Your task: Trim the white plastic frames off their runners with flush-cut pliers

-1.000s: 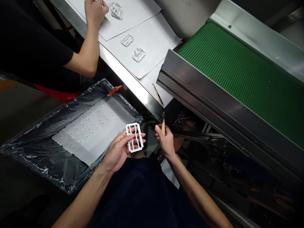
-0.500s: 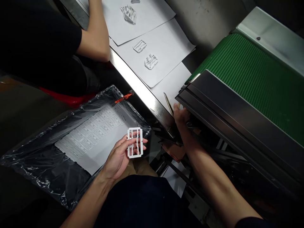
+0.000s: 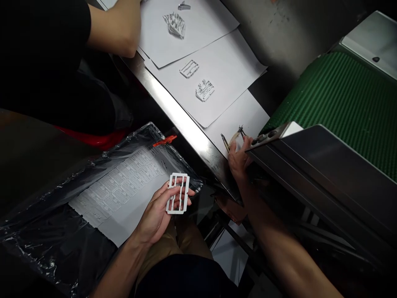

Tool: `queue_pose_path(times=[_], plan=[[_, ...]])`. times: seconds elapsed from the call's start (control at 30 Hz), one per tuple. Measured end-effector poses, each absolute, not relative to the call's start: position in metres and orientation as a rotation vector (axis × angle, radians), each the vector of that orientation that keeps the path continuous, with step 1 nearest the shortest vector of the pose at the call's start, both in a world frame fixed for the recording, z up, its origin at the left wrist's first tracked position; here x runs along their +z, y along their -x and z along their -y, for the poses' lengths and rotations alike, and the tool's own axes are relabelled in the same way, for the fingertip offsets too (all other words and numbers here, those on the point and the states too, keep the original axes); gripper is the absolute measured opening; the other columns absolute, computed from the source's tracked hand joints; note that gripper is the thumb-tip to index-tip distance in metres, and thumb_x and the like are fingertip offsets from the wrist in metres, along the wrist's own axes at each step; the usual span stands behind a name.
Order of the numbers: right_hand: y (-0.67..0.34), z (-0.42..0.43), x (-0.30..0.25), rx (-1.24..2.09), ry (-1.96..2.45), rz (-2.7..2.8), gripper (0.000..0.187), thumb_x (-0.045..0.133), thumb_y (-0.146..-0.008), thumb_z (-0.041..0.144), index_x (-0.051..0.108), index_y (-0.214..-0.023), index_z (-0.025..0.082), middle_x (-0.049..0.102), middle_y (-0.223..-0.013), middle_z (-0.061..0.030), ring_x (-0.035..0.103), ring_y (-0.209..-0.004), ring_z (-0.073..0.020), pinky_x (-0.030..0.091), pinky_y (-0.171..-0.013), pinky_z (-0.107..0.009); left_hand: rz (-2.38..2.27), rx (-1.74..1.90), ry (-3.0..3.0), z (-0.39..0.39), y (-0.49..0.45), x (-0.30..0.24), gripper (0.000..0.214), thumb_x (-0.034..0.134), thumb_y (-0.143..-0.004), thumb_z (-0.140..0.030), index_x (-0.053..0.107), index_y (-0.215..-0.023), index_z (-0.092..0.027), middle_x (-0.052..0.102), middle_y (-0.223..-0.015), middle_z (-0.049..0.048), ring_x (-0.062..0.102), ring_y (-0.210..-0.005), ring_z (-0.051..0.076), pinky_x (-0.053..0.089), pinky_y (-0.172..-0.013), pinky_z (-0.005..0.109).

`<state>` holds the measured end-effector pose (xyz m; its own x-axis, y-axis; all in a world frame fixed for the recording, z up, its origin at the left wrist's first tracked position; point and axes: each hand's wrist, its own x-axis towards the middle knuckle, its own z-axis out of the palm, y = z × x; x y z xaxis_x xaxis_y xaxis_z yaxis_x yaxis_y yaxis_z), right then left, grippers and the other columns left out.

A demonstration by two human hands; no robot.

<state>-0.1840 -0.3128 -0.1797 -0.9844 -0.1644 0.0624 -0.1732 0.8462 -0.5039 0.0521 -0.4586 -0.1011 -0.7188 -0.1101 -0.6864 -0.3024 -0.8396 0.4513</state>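
My left hand [image 3: 159, 211] pinches a flat white plastic frame [image 3: 178, 193] with thin inner bars, thumb on its face and fingers behind. On the white paper by the green belt, my right hand [image 3: 238, 159] has its fingers closed round what look like small nippers [image 3: 240, 130] with pale curved handles. Their metal jaws point away from me, and the palm hides part of the handles. Just left of that hand lies a slim pointed tool [image 3: 225, 142]. Two small stacks of similar white frames, the near stack [image 3: 204, 90] and the middle stack [image 3: 189, 69], rest on the paper.
A tray lined with black plastic [image 3: 93, 244] at left holds rows of white frames [image 3: 120, 182]. An orange clip-like piece [image 3: 165, 140] sits at its corner. A co-worker's arm [image 3: 119, 29] rests by the metal table edge [image 3: 173, 111]. The green conveyor [image 3: 344, 103] stands at right.
My right hand has moved further onto the paper, and the nippers have come into view at its fingers. My left hand still holds the white frame. The view has shifted slightly.
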Motion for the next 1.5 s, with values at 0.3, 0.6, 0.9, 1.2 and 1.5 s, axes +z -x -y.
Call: queue_pose_path(times=[0.3, 0.6, 0.9, 1.2, 1.5], plan=[[0.152, 0.338, -0.191, 0.707, -0.804, 2.596, 0.031, 0.042, -0.088, 0.025, 0.054, -0.113, 0.011, 0.049, -0.127, -0.0176, 0.037, -0.127, -0.0268, 0.036, -0.102, -0.047, -0.909, 2.642, 1.118, 0.462, -0.033, -0.103, 0.034, 0.052, -0.087, -0.03, 0.05, -0.119, -0.019, 0.066, -0.097, 0.0084, 0.059, -0.079, 0.018, 0.045, -0.072, 0.028], [0.156, 0.377, -0.217, 0.713, -1.125, 2.636, 0.037, 0.036, -0.091, 0.021, 0.048, -0.123, 0.006, 0.045, -0.134, -0.0179, 0.029, -0.133, -0.0239, 0.034, -0.107, -0.046, -0.954, 2.604, 1.05, 0.468, -0.015, -0.103, 0.03, 0.053, -0.085, -0.022, 0.053, -0.115, -0.02, 0.066, -0.099, 0.008, 0.058, -0.08, 0.016, 0.044, -0.074, 0.028], [0.156, 0.379, -0.217, 0.679, -1.042, 2.724, 0.041, 0.037, -0.09, 0.021, 0.048, -0.125, 0.003, 0.051, -0.13, -0.0159, 0.035, -0.129, -0.0234, 0.036, -0.107, -0.04, -0.923, 2.588, 1.035, 0.472, 0.007, -0.103, 0.033, 0.056, -0.084, -0.023, 0.052, -0.116, -0.021, 0.066, -0.1, 0.009, 0.059, -0.081, 0.017, 0.045, -0.073, 0.027], [0.157, 0.379, -0.216, 0.651, -1.039, 2.757, 0.04, 0.039, -0.089, 0.021, 0.049, -0.124, 0.003, 0.049, -0.132, -0.0158, 0.034, -0.13, -0.0239, 0.036, -0.107, -0.04, -0.767, 2.711, 1.121, 0.482, 0.037, -0.11, 0.032, 0.05, -0.087, -0.032, 0.053, -0.114, -0.016, 0.066, -0.096, 0.0109, 0.062, -0.084, 0.02, 0.049, -0.076, 0.029], [0.156, 0.38, -0.212, 0.665, -1.031, 2.759, 0.038, 0.04, -0.088, 0.021, 0.05, -0.122, 0.005, 0.051, -0.13, -0.015, 0.038, -0.128, -0.0242, 0.039, -0.104, -0.041, -0.738, 2.766, 1.142, 0.493, 0.062, -0.108, 0.036, 0.04, -0.09, -0.039, 0.056, -0.114, -0.017, 0.066, -0.093, 0.0094, 0.064, -0.08, 0.021, 0.053, -0.066, 0.028]])
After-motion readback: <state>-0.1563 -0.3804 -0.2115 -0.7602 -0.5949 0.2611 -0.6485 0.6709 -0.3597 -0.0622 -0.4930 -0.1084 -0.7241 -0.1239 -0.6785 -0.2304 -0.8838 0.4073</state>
